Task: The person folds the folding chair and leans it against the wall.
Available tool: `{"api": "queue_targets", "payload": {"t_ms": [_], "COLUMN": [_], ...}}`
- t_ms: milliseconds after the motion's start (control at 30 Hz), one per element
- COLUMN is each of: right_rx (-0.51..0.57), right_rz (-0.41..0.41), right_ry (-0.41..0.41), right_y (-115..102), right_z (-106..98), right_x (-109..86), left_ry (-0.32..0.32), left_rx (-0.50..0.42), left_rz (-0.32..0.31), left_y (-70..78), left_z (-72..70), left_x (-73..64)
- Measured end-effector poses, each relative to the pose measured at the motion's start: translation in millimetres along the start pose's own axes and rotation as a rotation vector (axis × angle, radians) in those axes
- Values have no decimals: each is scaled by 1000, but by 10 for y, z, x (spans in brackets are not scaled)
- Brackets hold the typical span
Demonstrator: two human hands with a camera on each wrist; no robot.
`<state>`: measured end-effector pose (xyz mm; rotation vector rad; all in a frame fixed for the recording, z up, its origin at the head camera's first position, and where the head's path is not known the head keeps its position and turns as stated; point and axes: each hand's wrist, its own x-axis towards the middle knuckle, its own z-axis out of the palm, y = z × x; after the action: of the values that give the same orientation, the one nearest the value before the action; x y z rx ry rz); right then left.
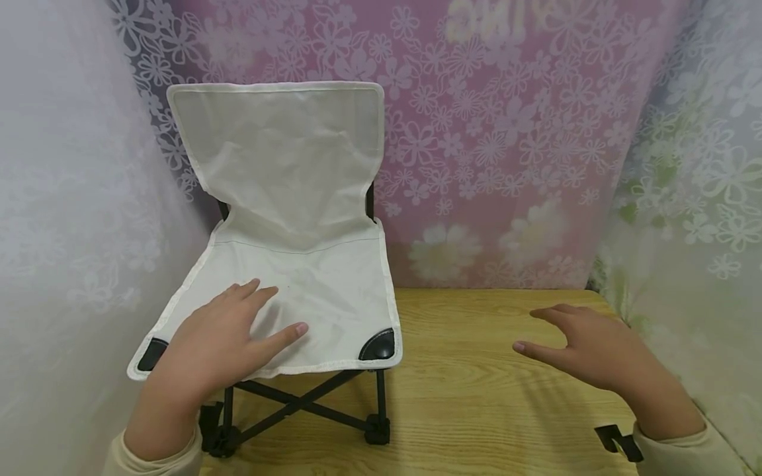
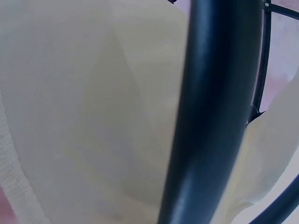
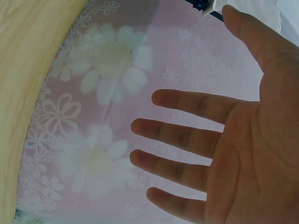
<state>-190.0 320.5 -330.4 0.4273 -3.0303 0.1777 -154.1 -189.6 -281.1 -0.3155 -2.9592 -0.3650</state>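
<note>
A white folding camp chair with a fabric back and seat stands on the left part of the wooden table, on crossed dark legs. My left hand is over the front left of its seat, fingers loosely extended and holding nothing; whether it touches the fabric I cannot tell. The left wrist view shows no hand, only a dark tube close up and pale fabric. Well to the right of the chair, my right hand is above the table, empty. In the right wrist view its fingers are spread and nearly straight.
The wooden tabletop extends to the right of the chair. Behind it hangs a pink flowered curtain, with pale sheer curtains at left and right. A black strap is by my right sleeve.
</note>
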Motion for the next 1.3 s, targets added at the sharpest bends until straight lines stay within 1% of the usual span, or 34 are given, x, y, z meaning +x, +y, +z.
{"api": "queue_targets", "payload": {"t_ms": [300, 467, 700, 833, 1000, 1167, 1300], "right_rx": [25, 30, 67, 83, 106, 128, 152], "right_rz": [-2, -4, -27, -33, -35, -37, -38], "right_ry": [18, 48, 88, 109, 131, 135, 139], "right_y": [-53, -83, -134, -174, -229, -282, -315], "right_z": [6, 46, 92, 104, 121, 125, 140], "right_x": [35, 48, 76, 85, 93, 104, 116], "left_ry": [36, 40, 44, 62, 82, 96, 110], "left_rx": [-14, -27, -47, -73, -97, -108, -108], "left_rz": [11, 11, -12, -29, -32, -41, -27], "left_y": [-28, -61, -115, -158, -208, -247, -272], "left_z": [-8, -10, -8, 0, 5, -6, -21], "left_x": [-13, -25, -65, -96, -119, -135, -141]}}
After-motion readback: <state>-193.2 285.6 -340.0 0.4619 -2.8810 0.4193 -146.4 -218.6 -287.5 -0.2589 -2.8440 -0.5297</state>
